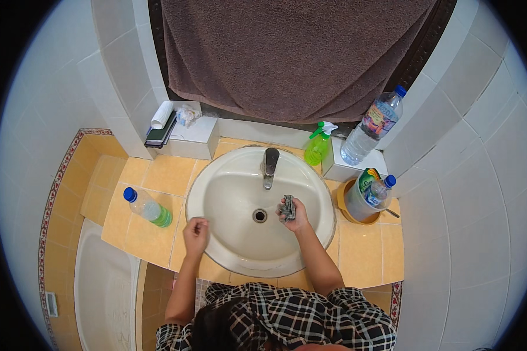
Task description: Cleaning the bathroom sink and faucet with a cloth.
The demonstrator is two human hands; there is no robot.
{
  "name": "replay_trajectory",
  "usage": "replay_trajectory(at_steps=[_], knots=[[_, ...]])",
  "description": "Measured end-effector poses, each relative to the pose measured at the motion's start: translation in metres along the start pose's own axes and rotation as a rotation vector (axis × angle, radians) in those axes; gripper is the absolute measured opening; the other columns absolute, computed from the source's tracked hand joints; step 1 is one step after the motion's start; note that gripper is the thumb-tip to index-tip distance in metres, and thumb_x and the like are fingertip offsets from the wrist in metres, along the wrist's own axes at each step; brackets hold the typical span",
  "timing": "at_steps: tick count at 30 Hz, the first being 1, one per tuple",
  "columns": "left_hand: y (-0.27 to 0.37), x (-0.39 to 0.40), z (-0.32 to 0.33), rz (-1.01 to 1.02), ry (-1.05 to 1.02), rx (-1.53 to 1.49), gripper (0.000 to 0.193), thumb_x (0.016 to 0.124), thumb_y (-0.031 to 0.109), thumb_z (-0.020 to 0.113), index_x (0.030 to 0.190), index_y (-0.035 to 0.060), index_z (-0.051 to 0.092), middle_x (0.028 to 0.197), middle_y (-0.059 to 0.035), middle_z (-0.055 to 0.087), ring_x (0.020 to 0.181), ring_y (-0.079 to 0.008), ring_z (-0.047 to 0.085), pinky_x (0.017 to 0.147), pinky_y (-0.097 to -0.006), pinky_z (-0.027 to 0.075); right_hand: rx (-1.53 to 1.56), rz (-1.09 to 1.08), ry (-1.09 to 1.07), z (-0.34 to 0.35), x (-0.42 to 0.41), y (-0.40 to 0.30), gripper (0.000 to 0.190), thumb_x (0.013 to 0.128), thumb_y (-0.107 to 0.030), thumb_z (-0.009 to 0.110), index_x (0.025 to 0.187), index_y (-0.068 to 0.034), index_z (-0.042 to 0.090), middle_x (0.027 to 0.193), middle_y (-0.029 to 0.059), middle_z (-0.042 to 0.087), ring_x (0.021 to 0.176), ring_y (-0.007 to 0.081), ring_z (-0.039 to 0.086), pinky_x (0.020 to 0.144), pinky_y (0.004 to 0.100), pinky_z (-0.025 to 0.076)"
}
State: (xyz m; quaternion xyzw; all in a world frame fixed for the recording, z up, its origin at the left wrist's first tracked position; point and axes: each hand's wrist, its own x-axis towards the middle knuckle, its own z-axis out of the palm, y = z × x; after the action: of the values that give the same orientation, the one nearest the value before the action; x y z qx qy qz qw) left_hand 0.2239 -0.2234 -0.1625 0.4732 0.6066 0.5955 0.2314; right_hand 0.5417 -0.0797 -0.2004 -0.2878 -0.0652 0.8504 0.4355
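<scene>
My right hand (296, 217) is closed around a crumpled grey patterned cloth (287, 208) over the right side of the white oval washbasin (228, 237). My left hand (196, 234) is at the basin's left rim, its fingers curled; whether anything is between them cannot be told. Behind the drain (259, 215) stands a chrome faucet (270, 166) with a dark lever. No stream of water shows under its spout. A clear plastic bottle (149, 208) with a blue cap and green liquid is on the counter, left of the basin.
Yellow tiles (364, 245) surround the basin. Behind it are a green spray bottle (317, 149) and a large water bottle (369, 131). An orange container (344, 204) holds bottles and a pouch. A brown towel (281, 57) hangs at the back; a bathtub (101, 285) is lower left.
</scene>
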Motion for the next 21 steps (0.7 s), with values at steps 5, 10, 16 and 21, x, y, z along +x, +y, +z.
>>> replay_trajectory(at_steps=[5, 10, 16, 21], knots=[[0.016, -0.013, 0.015, 0.148, -0.116, 0.318, 0.004, 0.087, 0.006, 0.066, 0.085, 0.0027, 0.066, 0.071, -0.0033, 0.060, 0.063, -0.0106, 0.054, 0.058, -0.0236, 0.042, -0.445, -0.075, 0.185, 0.011, 0.007, 0.007, 0.029, 0.096, -0.033, 0.048, 0.082, -0.008, 0.056, 0.062, 0.0017, 0.051, 0.044, 0.0106, 0.040, 0.033, 0.0258, 0.027], [0.012, -0.012, 0.010, 0.043, -0.082, 0.230, 0.007, 0.084, 0.009, 0.068, 0.084, 0.0026, 0.066, 0.075, -0.0079, 0.063, 0.064, -0.0171, 0.058, 0.059, -0.0281, 0.045, -0.752, -0.279, 0.339, 0.033, 0.011, 0.015, 0.029, 0.095, -0.028, 0.051, 0.073, -0.010, 0.052, 0.053, -0.0022, 0.042, 0.037, 0.0087, 0.033, 0.032, 0.0274, 0.023], [0.019, -0.013, 0.008, 0.096, -0.118, 0.316, 0.006, 0.084, 0.009, 0.068, 0.085, 0.0025, 0.067, 0.075, -0.0080, 0.063, 0.065, -0.0175, 0.058, 0.059, -0.0290, 0.045, -1.007, -0.401, 0.339, 0.019, 0.028, 0.023, 0.032, 0.093, -0.027, 0.049, 0.066, -0.011, 0.050, 0.051, -0.0027, 0.040, 0.037, 0.0089, 0.034, 0.033, 0.0296, 0.025], [0.019, -0.012, 0.011, 0.081, -0.110, 0.275, 0.006, 0.086, 0.008, 0.067, 0.088, 0.0027, 0.066, 0.077, -0.0082, 0.063, 0.068, -0.0174, 0.059, 0.061, -0.0286, 0.046, -1.126, -0.523, 0.401, -0.001, 0.036, 0.027, 0.031, 0.093, -0.029, 0.048, 0.069, -0.009, 0.053, 0.052, -0.0019, 0.042, 0.037, 0.0107, 0.034, 0.034, 0.0317, 0.025]])
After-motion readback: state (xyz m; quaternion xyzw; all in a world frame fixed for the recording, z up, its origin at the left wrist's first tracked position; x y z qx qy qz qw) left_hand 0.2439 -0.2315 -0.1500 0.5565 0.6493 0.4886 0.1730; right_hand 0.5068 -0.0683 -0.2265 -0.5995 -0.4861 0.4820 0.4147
